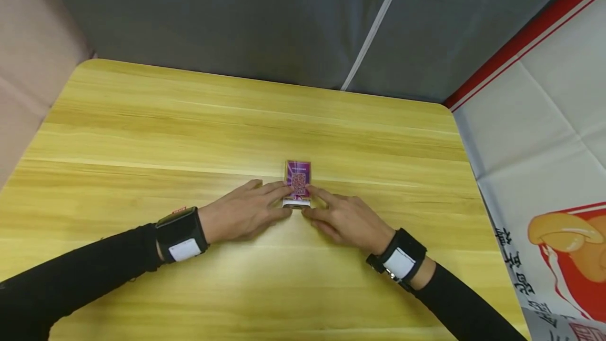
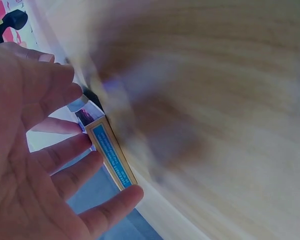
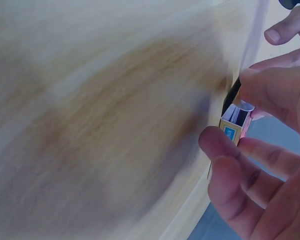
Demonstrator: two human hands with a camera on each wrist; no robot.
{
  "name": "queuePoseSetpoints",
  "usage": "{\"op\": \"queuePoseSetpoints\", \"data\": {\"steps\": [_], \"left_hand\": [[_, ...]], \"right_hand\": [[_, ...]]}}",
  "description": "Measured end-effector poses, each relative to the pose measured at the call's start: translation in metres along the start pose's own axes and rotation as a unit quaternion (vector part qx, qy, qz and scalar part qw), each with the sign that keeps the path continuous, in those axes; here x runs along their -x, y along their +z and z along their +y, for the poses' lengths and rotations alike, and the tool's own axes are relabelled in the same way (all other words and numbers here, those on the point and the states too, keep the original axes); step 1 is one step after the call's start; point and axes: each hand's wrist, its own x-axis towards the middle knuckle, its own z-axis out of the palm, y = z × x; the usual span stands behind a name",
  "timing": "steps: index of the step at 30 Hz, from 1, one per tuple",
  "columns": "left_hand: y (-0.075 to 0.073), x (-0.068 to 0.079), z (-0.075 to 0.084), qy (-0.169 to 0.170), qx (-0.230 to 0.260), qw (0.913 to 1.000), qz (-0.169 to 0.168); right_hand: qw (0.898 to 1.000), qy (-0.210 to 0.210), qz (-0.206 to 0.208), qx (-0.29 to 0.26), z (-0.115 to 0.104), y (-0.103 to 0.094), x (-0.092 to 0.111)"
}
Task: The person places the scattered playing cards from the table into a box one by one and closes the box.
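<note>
A small purple card box with a printed code on top and gold edges lies flat on the wooden table. Its near end stands open, with a pale flap sticking out toward me. In the left wrist view the box's side carries a blue label. My left hand reaches in from the left, fingers extended along the box's left side, thumb by the flap. My right hand mirrors it, index finger at the right edge and thumb beside the flap. The right wrist view shows the packed contents inside the open end.
The wooden table extends around both hands. A dark grey fabric wall stands behind it. On the right is a white printed panel with a red border, on the left a pale pinkish covering.
</note>
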Motion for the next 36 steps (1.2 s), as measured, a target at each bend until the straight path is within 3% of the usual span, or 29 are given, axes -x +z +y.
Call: {"op": "queuePoseSetpoints", "data": {"steps": [11,16,24,36], "left_hand": [[0.003,-0.012,-0.002,0.012,-0.013,0.9987,0.047],[0.004,-0.021,-0.002,0.024,-0.037,0.9966,0.069],[0.003,-0.023,0.000,0.043,-0.079,0.9940,0.062],[0.006,-0.026,0.006,0.043,-0.108,0.9904,0.074]], "right_hand": [[1.000,0.002,0.017,-0.003,0.000,-0.002,-0.003],[0.999,-0.018,0.032,0.022,0.000,-0.002,-0.009],[0.994,-0.060,0.044,0.080,-0.003,-0.001,-0.015],[0.993,-0.046,0.054,0.096,-0.007,0.001,-0.013]]}}
